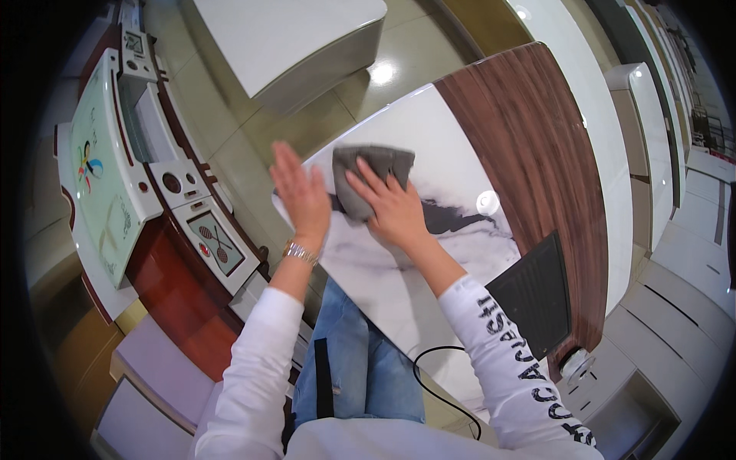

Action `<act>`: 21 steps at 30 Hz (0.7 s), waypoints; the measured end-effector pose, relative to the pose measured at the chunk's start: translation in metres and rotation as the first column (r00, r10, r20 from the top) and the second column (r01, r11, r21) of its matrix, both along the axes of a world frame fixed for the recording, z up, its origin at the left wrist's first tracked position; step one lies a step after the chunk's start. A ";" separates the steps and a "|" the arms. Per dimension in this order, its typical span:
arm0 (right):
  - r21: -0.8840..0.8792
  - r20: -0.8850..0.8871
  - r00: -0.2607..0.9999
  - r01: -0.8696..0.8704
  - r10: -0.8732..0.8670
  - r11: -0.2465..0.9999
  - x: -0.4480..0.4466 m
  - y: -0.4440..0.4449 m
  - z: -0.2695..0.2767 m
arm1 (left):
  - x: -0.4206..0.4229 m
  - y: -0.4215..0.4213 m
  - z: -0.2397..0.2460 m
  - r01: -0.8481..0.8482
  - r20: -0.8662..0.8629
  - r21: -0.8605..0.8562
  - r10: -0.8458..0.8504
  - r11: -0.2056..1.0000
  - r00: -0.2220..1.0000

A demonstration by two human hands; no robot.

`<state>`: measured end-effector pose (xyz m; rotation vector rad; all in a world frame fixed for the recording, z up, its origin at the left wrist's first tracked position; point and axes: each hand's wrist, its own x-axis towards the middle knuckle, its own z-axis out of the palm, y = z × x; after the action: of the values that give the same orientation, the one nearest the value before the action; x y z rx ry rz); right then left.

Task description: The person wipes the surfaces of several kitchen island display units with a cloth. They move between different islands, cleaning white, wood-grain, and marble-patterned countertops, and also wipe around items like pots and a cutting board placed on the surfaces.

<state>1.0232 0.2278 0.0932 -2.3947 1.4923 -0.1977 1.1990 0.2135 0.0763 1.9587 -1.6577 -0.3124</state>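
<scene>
My right hand (pixel 394 210) presses a folded grey cloth (pixel 356 198) flat on the marble-patterned part of a glossy table top (pixel 448 132), its fingers spread over the cloth. To the left of the cloth, my left hand (pixel 303 198) is raised near the table's edge, slightly blurred, with nothing in it and a metal watch on the wrist. Whether it touches the edge I cannot tell. A wood-grain band (pixel 529 126) runs along the table's right side.
A black panel (pixel 537 299) lies at the table's lower right, and a black cable (pixel 428 382) curves near my lap. A white table (pixel 293 34) stands beyond. To the left is a glass-topped table (pixel 106 172) with decorated drawers; a lilac-cushioned seat (pixel 167 362) stands at the lower left.
</scene>
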 end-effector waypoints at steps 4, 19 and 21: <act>0.258 -0.058 0.990 0.138 -0.128 0.956 -0.037 0.001 0.021 | 0.041 0.058 -0.007 -0.303 -0.240 0.240 0.358 0.922 0.902; 0.016 0.046 0.992 -0.122 0.121 0.992 0.101 -0.032 -0.003 | -0.017 0.047 0.001 -0.581 -0.277 0.320 0.660 0.749 0.698; 0.023 0.058 0.957 -0.287 0.285 0.958 0.097 -0.041 0.004 | -0.011 0.050 0.001 -0.583 -0.289 0.312 0.659 0.750 0.694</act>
<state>1.1203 0.1871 0.0967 -2.5221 1.0991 -0.1697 1.1885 0.2639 0.0775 2.2925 -0.6567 -0.5615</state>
